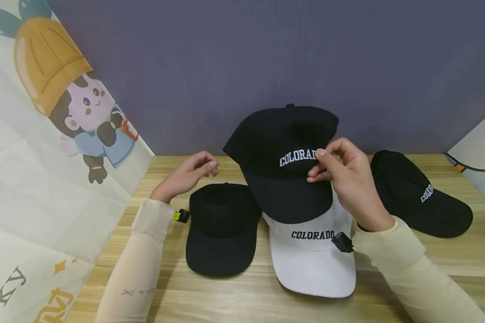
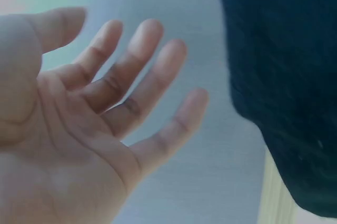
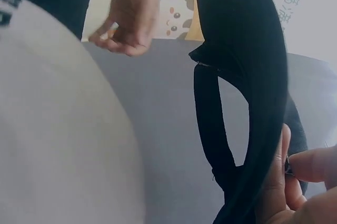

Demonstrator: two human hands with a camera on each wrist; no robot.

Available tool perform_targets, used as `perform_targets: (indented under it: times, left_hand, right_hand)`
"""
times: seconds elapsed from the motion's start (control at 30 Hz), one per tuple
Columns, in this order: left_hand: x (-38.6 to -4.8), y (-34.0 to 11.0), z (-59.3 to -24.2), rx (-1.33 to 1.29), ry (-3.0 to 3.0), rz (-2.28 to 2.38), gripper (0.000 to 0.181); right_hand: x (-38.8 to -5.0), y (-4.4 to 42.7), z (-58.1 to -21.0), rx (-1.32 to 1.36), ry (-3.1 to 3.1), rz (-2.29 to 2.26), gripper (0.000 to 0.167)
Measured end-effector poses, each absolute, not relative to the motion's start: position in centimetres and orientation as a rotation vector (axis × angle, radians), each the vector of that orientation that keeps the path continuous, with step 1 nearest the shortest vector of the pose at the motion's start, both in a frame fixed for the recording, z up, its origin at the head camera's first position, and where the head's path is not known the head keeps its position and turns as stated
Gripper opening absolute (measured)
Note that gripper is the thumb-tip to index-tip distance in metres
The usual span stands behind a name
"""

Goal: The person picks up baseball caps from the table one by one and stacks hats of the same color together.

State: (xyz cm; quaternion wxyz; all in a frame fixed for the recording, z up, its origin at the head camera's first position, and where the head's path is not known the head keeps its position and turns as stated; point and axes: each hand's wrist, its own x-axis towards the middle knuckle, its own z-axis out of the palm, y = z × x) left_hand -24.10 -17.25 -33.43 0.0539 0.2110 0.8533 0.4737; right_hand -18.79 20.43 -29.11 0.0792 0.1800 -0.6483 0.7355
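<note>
A black baseball cap with white "COLORADO" lettering is held up by my right hand, whose thumb and fingers pinch it beside the letters. In the right wrist view, its underside and back strap show. Below and partly behind it is a white COLORADO cap. To the left, a plain-fronted black cap sits with its brim toward me. My left hand hovers just beyond that cap's left side, holding nothing; its fingers look relaxed and apart in the left wrist view.
Another black lettered cap lies at the right, brim pointing right. All this is on a wood-grain table against a grey-blue back panel. A cartoon-printed sheet stands on the left.
</note>
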Motion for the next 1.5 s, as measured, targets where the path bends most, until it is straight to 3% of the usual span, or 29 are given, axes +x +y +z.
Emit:
perform_targets:
  times: [0.87,1.17,1.5]
  left_hand:
    - [-21.4,-15.0,-30.4,0.765,2.559,1.780,0.053]
    - [-20.7,-14.2,-29.7,0.943,2.450,1.888,0.027]
    - [-20.0,-13.6,-29.5,1.013,2.479,1.832,0.024]
  right_hand:
    - [-17.3,18.1,-29.9,0.606,-2.106,2.167,0.015]
    - [-17.2,17.5,-30.5,0.619,-2.130,2.183,0.014]
    - [-17.0,16.9,-31.0,0.648,-2.141,2.180,0.013]
